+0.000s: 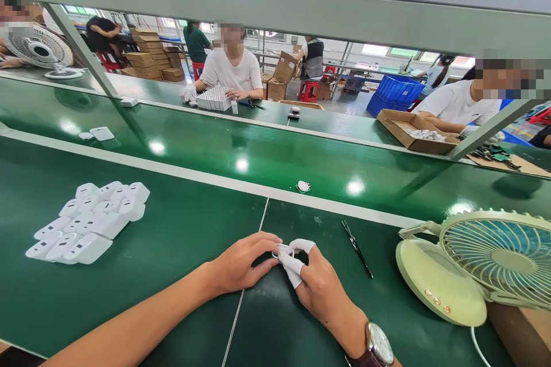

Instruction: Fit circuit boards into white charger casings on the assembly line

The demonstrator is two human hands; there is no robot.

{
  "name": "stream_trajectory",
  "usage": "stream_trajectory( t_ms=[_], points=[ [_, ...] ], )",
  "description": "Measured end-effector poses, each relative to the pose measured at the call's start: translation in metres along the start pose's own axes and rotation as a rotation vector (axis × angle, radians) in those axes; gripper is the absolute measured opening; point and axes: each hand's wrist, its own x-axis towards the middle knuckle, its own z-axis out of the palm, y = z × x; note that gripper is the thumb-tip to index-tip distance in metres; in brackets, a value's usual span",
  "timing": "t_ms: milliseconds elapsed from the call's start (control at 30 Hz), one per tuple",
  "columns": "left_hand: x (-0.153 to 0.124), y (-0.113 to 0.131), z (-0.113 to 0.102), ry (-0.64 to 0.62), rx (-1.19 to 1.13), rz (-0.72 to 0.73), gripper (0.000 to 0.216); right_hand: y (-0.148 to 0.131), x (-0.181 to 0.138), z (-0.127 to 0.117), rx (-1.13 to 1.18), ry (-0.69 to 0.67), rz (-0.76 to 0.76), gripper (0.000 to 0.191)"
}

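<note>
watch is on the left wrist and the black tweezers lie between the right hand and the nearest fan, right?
No, wrong wrist: in the head view, the watch is on the right wrist. The black tweezers do lie between the right hand and the nearest fan.

Left of the black tweezers (357,248), my left hand (241,262) and my right hand (321,282) hold a small white piece (283,249) between them. Farther left of the tweezers cluster white housings (92,222); right of the tweezers stands a pale green fan (473,264).
</note>
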Motion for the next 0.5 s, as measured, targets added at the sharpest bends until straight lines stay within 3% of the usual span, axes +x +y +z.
stream_trajectory(
  t_ms=[200, 500],
  points=[
    [0.0006, -0.0041, -0.002, 0.015, 0.142, 0.115, 0.016, 0.0021, -0.0027, 0.0034, -0.019, 0.069, -0.03, 0.045],
    [0.0053, 0.0038, -0.0013, -0.046, 0.152, 0.118, 0.011, -0.0046, 0.0031, 0.0027, -0.043, 0.041, -0.014, 0.025]
  ],
)
